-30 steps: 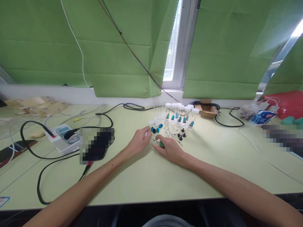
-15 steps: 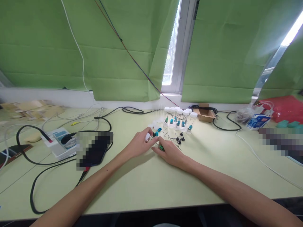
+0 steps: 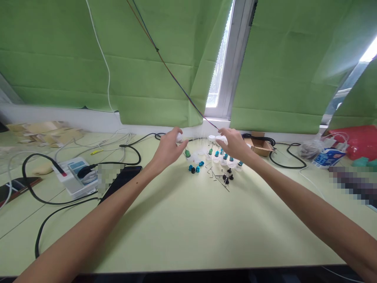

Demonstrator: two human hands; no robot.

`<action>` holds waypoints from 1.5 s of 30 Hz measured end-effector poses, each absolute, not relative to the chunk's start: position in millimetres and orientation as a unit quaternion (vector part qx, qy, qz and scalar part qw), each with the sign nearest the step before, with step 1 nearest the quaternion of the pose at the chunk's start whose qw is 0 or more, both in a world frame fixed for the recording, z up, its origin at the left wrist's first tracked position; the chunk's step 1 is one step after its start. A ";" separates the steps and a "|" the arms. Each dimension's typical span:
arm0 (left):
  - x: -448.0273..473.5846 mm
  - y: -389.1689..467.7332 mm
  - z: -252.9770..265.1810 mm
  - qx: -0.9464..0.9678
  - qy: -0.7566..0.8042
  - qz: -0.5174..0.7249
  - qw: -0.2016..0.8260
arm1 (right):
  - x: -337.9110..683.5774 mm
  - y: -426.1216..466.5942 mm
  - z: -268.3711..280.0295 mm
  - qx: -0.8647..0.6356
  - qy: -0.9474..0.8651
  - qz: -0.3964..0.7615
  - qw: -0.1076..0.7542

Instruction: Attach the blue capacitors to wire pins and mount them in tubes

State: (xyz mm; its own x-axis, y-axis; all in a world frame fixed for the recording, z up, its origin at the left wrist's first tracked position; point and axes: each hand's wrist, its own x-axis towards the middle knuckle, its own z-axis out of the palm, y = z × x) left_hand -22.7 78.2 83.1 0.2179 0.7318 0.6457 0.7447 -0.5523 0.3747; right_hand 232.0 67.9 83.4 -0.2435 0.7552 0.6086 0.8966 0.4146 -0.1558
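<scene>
My left hand (image 3: 168, 150) is raised left of the small parts, its fingers closed around a white cap (image 3: 179, 137). A green piece (image 3: 187, 153) hangs below its fingertips, apparently on a thin rod from that cap. My right hand (image 3: 234, 143) reaches over a cluster of white-capped clear vials (image 3: 211, 138), thumb and fingers apart beside the caps; whether it touches one is unclear. Teal pieces (image 3: 225, 156) show inside the vials, partly behind the hand. Blue knobs (image 3: 201, 163) and a black knob (image 3: 193, 170) lie in front, near thin metal rods (image 3: 218, 179) and black pieces (image 3: 226, 179).
Clear cups (image 3: 196, 158) stand between my hands. A cardboard box (image 3: 260, 147) and black cable (image 3: 287, 167) lie at the back right. On the left are a white device (image 3: 75, 177), a dark phone (image 3: 125, 179) and looping cables (image 3: 38, 224).
Both hands have parted and moved away from me, the right one over the vials. The green piece left the right hand and now hangs below the left. The view shifted slightly.
</scene>
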 end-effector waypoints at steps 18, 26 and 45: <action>6.8 174.2 47.9 -0.768 -0.540 -0.344 -0.002 | 238.7 112.2 94.7 -0.581 -0.790 -0.060 0.186; 2.5 173.1 44.8 -0.775 -0.527 -0.347 -0.021 | 228.8 96.2 105.7 -0.560 -0.782 -0.089 0.260; 6.0 26.1 49.6 -0.789 -0.366 -0.380 -0.316 | 167.8 32.6 74.0 -0.424 -0.853 0.096 0.289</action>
State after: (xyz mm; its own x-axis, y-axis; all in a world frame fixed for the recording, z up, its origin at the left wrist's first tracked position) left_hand 6.0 26.1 49.6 0.4434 0.8176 0.3674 0.3382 -0.5322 0.7761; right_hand 167.8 32.6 74.0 -0.4737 0.7788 0.4113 0.6676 0.6221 -0.4090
